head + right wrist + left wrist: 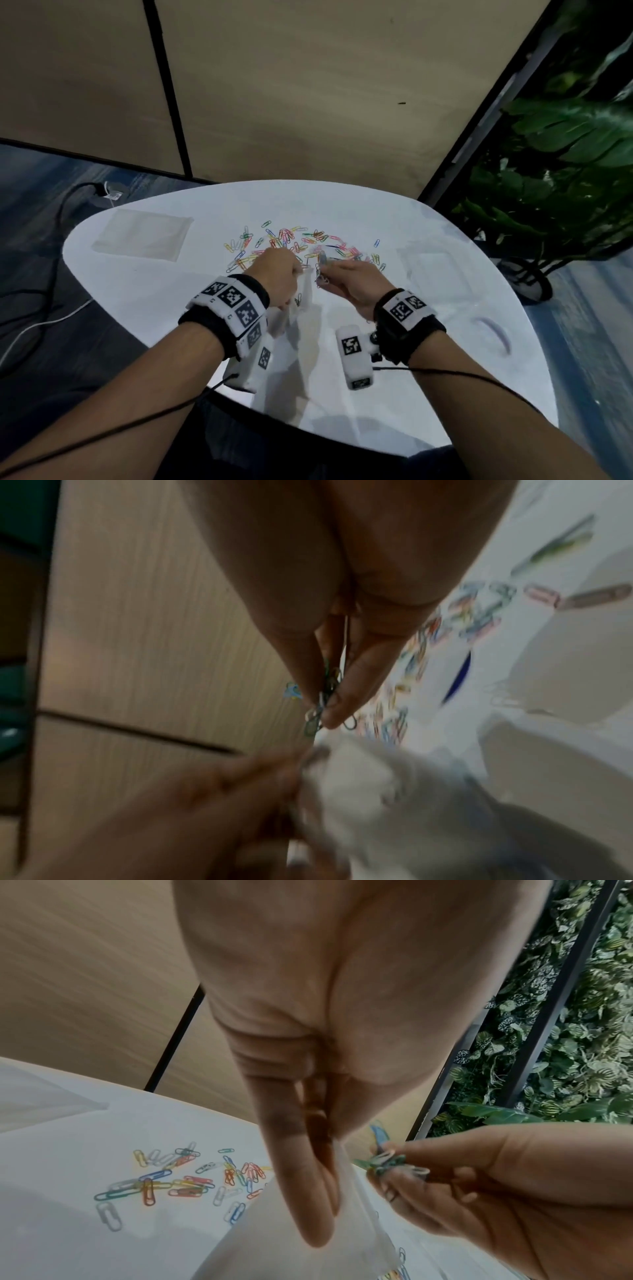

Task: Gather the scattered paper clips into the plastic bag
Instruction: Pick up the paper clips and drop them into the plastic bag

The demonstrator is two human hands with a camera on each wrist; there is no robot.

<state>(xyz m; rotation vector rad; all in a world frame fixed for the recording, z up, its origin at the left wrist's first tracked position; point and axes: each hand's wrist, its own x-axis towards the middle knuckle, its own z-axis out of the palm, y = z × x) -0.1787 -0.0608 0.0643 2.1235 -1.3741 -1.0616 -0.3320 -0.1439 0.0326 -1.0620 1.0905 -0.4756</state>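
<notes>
Coloured paper clips lie scattered across the far middle of the white table. My left hand pinches the top edge of a clear plastic bag and holds it up above the table; a few clips show inside it. My right hand is right beside the bag's mouth and pinches a small bunch of clips between thumb and fingers. In the left wrist view, the bag hangs below my fingers. The right wrist view, blurred, shows the bunch of clips just above the bag.
A second clear bag lies flat at the table's far left. A faint clear sheet lies at the right. A wooden wall stands behind the table, leafy plants to the right, and cables run over the floor at left.
</notes>
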